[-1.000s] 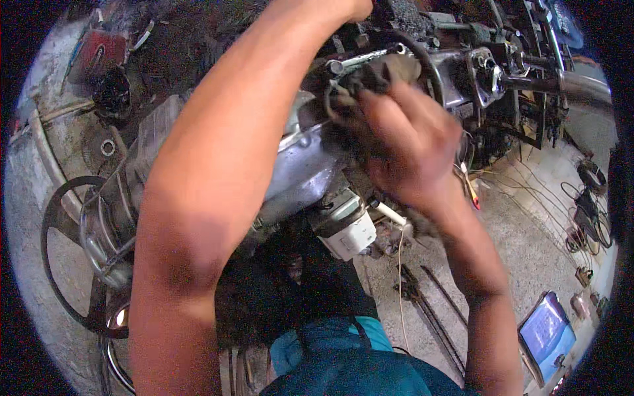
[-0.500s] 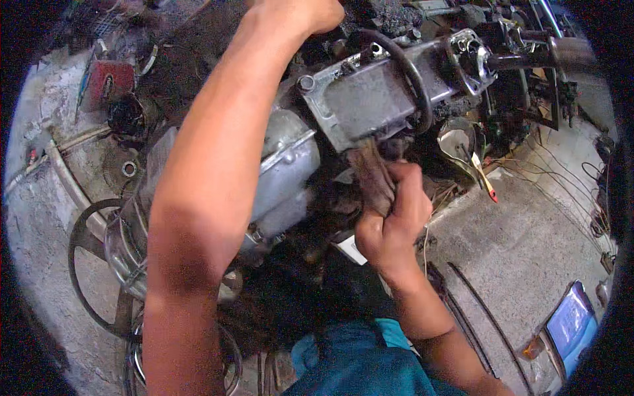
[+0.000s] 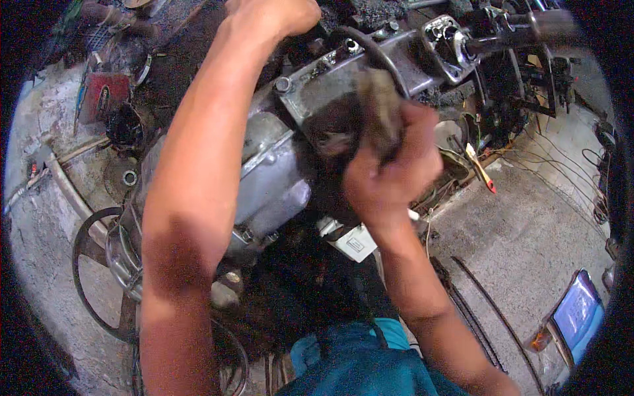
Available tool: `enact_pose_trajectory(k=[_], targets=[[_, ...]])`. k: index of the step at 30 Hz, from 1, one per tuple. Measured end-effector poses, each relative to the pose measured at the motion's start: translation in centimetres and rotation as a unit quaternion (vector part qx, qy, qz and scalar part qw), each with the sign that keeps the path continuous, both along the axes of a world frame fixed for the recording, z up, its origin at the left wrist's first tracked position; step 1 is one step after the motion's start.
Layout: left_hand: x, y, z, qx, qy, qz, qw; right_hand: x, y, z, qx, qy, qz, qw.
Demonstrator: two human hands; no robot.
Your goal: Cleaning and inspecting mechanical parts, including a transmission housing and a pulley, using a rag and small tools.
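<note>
A grey metal engine block (image 3: 277,171) lies across the middle, greasy and dark at its top. My right hand (image 3: 389,165) is shut on a dirty brown rag (image 3: 380,112) and presses it against the flat grey cover (image 3: 317,99) of the engine. My left arm reaches up over the engine, and my left hand (image 3: 274,16) grips the dark upper part at the top edge of the view; what its fingers hold is hidden. A black hose (image 3: 376,49) curves over the cover just above the rag.
A black ring-shaped belt (image 3: 86,277) lies on the concrete floor at the left, near a red box (image 3: 102,96). A blue-screened device (image 3: 578,313) lies at the lower right. A screwdriver with an orange tip (image 3: 481,170) and loose wires (image 3: 581,158) lie at the right.
My right hand went from the top of the engine down below the cover, then back up onto the cover with the rag. The left arm stayed in place.
</note>
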State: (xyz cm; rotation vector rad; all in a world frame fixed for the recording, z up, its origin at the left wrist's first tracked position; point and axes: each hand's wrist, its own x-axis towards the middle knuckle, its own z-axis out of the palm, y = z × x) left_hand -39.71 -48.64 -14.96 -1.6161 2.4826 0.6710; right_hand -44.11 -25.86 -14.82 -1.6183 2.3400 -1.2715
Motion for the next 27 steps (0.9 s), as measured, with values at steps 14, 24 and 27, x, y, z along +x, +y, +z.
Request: enact_pose_trajectory(k=[14, 24, 27], targets=[[-0.8, 0.0, 0.7, 0.029, -0.05, -0.008, 0.998, 1.2, 0.1, 1.0, 0.054, -0.081, 0.079, 0.992], [-0.3, -0.9, -1.0, 0.006, -0.044, -0.012, 0.999, 0.4, -1.8, 1.5, 0.053, -0.012, 0.12, 0.991], [0.2, -1.4, -1.3, -0.009, -0.037, 0.0, 0.999, 0.7, 2.4, -0.4, 0.053, -0.054, 0.034, 0.997]])
